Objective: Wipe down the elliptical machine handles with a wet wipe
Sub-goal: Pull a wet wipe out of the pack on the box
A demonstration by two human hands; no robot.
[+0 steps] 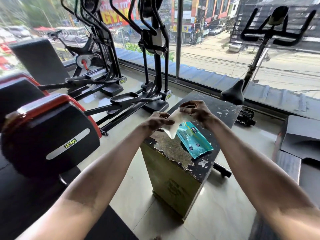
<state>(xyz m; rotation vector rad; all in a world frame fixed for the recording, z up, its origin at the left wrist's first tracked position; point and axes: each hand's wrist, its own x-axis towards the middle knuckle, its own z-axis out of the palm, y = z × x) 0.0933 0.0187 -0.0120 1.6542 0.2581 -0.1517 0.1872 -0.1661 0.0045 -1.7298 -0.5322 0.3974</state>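
Black steel and red shrouds fill my left side: the nearest elliptical machine (50, 134) sits beside me, and its upright handles (152, 19) rise further ahead by the window, untouched, well apart from where I am working. My left hand (158, 121) has its fingers (167, 121) pinched closed on one edge of the wet wipe (174, 126), and my right hand (195, 110) pinches the opposite edge, so the sheet is stretched between them just above the table (174, 151), a worn box with peeling black paint. The wipe looks white, thin and limp, partly unfolded, with a loose corner hanging down toward the table. Just to the right beneath it lies the teal wipe packet (194, 139), flat on the table top. I judge I am at the preparing step, spreading the wipe open. Next I would need to gather it into one palm, turn left and reach up to the handles.
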